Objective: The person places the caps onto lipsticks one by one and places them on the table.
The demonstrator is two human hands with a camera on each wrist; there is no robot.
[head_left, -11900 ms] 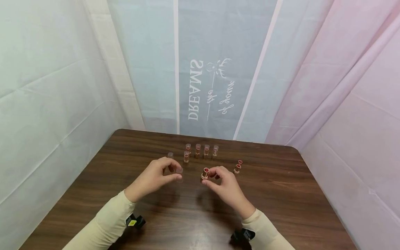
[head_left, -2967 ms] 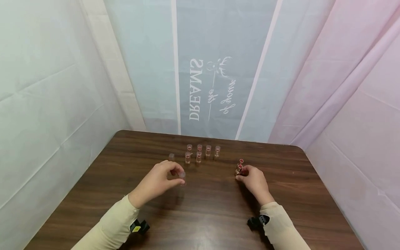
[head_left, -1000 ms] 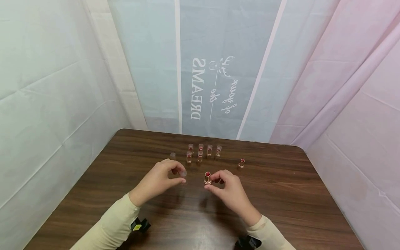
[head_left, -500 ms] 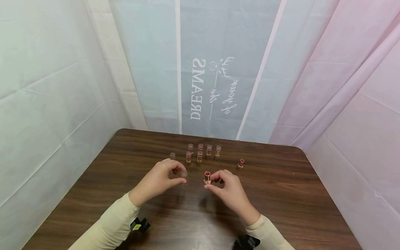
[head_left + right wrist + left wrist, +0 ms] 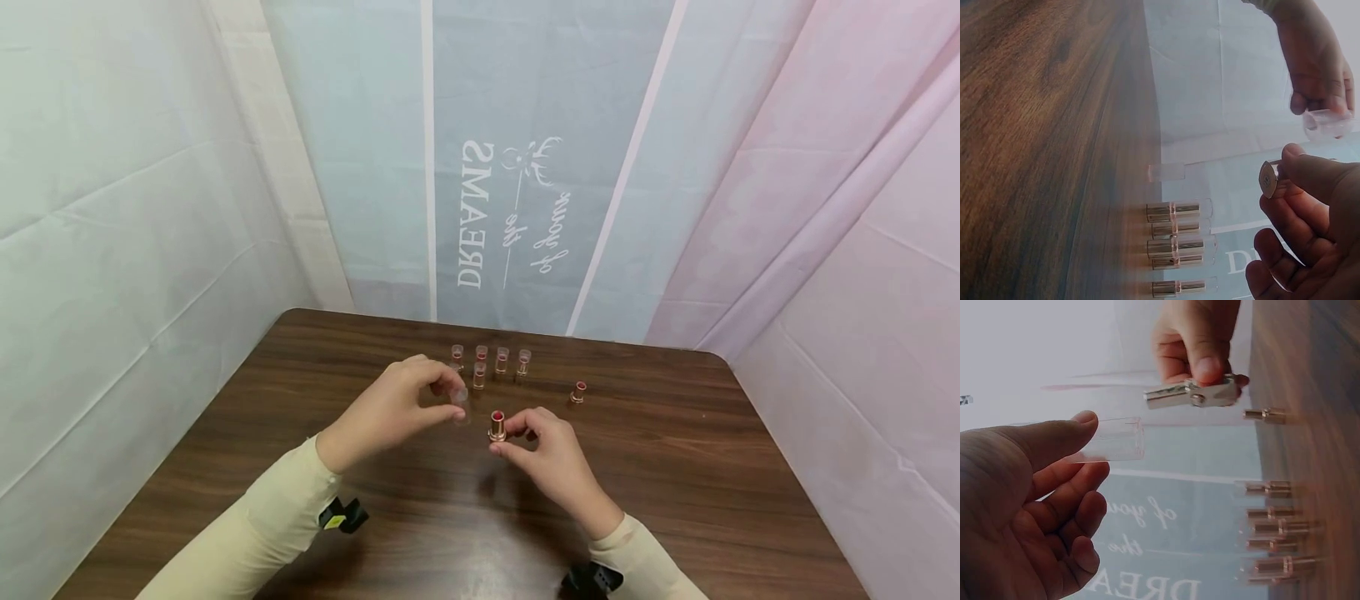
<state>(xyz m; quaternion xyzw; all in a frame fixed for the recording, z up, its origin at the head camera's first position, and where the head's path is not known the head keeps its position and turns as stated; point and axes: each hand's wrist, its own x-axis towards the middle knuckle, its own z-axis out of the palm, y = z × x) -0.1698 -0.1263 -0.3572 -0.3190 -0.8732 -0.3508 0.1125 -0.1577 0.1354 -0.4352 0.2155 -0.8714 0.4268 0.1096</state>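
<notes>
In the head view my left hand (image 5: 397, 408) pinches a clear lipstick cap (image 5: 461, 407) between thumb and fingers. My right hand (image 5: 555, 462) holds an uncapped lipstick (image 5: 497, 426) upright by its base, its red tip showing in a gold tube. Cap and lipstick are close but apart, the cap to the left and slightly farther off. The left wrist view shows the cap (image 5: 1119, 439) with its far end facing the tube (image 5: 1175, 395). From the right wrist, the lipstick's flat base (image 5: 1268, 179) faces the camera.
Several capped lipsticks (image 5: 502, 361) stand in two rows near the table's back; my left hand partly hides them. One uncapped lipstick (image 5: 578, 392) stands to their right. Another clear cap (image 5: 1166, 172) stands on the table (image 5: 675, 467), hidden behind the left hand in the head view.
My right hand took one of two uncapped lipsticks at the right and brought it to the middle. Just now my left hand moved right and slightly away with the cap, nearer the lipstick.
</notes>
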